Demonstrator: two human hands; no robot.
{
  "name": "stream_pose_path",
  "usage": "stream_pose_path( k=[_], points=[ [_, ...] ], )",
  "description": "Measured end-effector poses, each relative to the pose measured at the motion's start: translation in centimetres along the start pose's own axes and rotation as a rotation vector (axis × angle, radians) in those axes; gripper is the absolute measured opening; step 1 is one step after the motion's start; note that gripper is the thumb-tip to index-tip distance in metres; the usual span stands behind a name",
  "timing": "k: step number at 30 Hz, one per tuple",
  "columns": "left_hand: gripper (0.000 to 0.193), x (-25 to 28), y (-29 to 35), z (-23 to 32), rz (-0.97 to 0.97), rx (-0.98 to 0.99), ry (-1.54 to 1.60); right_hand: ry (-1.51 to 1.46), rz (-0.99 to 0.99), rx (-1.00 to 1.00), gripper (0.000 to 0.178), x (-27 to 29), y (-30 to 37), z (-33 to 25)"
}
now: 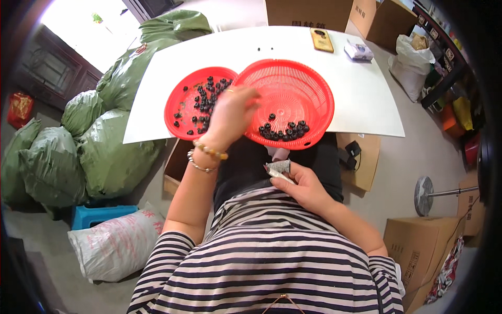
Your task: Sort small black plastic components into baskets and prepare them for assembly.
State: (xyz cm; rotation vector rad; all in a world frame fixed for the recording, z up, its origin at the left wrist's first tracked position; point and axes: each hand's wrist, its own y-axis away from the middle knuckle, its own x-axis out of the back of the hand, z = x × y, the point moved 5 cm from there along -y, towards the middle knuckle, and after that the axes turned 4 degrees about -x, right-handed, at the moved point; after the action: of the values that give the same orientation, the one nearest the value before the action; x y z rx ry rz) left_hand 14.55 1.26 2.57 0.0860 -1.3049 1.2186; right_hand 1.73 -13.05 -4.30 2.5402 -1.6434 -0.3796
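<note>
Work looked partway: at left, the red tray [177, 102] still carried many black pieces [204, 99], scattered, presumably left to handle. The left hand [232, 112], blurred, fingers curled, hung over where tray and red basket [325, 99] met; couldn't tell whether it gripped anything. Right of it, a smaller batch, probably done, sat along the basket's near side. Well apart from the left, nearer the body, the right hand [306, 189] was closed on a small pale object [282, 176], below the basket.
</note>
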Motion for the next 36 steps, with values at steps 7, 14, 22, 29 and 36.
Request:
stream_pose_path(
  k=[7,14,22,29,36],
  points=[
    [0.019,-7.7,-2.2,-1.5,-0.613,0.087,-0.206,-0.104,-0.05,0.053,0.028,-0.2,-0.1,-0.3],
    [0.016,-8.3,-2.6,-0.8,-0.737,0.02,-0.221,-0.067,-0.054,-0.008,0.028,0.1,0.1,-0.2],
    [0.016,-8.9,-2.5,-1.0,-0.686,-0.032,-0.053,-0.056,-0.068,-0.022,0.025,-0.1,0.2,-0.6],
    [0.022,-10.0,-2.6,-1.9,-0.666,-0.118,-0.159,-0.076,-0.061,-0.027,0.028,0.0,0.2,-0.5],
    [0.018,-6.9,-3.9,0.1,-0.583,-0.051,0.009,-0.075,-0.05,-0.013,0.028,0.1,0.2,-0.5]
  ],
)
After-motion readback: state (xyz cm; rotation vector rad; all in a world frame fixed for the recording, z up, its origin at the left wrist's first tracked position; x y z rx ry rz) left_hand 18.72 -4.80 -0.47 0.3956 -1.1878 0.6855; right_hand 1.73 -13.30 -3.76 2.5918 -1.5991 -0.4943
